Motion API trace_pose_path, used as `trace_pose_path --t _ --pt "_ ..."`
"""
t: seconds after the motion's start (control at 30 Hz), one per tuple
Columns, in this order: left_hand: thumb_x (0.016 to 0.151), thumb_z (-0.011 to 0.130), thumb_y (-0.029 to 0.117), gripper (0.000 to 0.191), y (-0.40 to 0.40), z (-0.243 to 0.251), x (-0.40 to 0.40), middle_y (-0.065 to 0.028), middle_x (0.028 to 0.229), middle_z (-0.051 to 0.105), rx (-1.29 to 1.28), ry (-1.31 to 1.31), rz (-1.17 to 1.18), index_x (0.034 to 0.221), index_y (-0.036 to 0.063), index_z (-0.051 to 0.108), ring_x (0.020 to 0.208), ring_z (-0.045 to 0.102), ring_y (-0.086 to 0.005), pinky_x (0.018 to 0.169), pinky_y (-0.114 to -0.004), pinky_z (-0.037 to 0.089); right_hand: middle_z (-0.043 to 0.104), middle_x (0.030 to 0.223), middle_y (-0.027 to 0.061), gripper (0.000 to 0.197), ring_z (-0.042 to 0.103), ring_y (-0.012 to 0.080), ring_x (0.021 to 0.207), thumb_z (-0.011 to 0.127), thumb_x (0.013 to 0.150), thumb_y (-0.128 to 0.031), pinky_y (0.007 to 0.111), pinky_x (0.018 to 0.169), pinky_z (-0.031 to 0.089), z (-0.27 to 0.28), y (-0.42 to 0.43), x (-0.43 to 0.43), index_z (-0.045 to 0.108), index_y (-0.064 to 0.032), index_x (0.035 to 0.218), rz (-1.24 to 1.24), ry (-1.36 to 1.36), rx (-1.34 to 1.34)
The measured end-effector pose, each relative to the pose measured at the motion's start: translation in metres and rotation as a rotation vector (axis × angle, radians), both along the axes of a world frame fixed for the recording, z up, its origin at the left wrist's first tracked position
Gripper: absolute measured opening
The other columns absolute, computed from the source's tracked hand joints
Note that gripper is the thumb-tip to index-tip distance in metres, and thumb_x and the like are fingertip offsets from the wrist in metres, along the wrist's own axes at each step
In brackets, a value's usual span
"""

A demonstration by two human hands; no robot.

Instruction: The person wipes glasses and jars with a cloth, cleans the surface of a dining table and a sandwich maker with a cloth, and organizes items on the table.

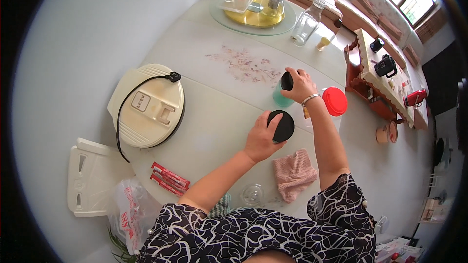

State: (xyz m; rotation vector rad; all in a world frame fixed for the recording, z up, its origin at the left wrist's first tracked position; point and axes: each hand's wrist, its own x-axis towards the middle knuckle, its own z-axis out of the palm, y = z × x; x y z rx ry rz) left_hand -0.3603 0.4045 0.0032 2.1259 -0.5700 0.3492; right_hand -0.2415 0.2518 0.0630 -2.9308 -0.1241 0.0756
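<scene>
My left hand (260,141) rests its fingers around the rim of a round black lid (284,128); the container beneath that lid is mostly hidden. Farther out, my right hand (302,87) grips the black lid (286,81) of a translucent teal jar (281,98) from above. This jar appears to stand on the white table (212,128). Beside my right wrist is a clear jar with a red lid (335,101), partly covered by the forearm. A pink folded cloth (295,175) lies between my forearms, near a small clear glass vessel (252,194).
At left lies a cream electric griddle (151,107) with a black cord (122,117). Several red stick packets (170,179) are near the table edge. A glass turntable (217,16) bears a teapot (276,5); a glass bottle (308,23) stands nearby. A white chair (93,179) is alongside.
</scene>
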Motion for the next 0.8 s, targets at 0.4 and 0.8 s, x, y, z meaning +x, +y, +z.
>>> trace_pose_path --t 0.4,0.8 --pt "0.056 0.075 0.023 0.083 -0.042 -0.002 0.001 -0.0193 0.119 0.035 -0.011 0.06 -0.062 0.124 0.0057 0.03 0.107 0.039 -0.0356 0.088 -0.039 0.038 0.045 0.111 0.0187 0.068 0.041 0.0353 0.105 0.067 0.063 -0.032 0.042 0.085 0.038 0.0 -0.021 -0.003 0.039 -0.0118 0.121 0.08 -0.177 0.027" --pt "0.074 0.056 0.009 0.025 0.125 -0.021 -0.067 -0.0124 0.096 0.056 0.035 0.308 0.113 0.098 0.0038 0.052 0.092 0.051 -0.0286 0.08 -0.035 0.041 0.052 0.099 0.0123 0.044 0.052 0.0283 0.09 0.068 0.064 -0.027 0.036 0.077 0.044 -0.067 -0.066 -0.251 0.054 -0.0161 0.104 0.073 0.425 0.193"
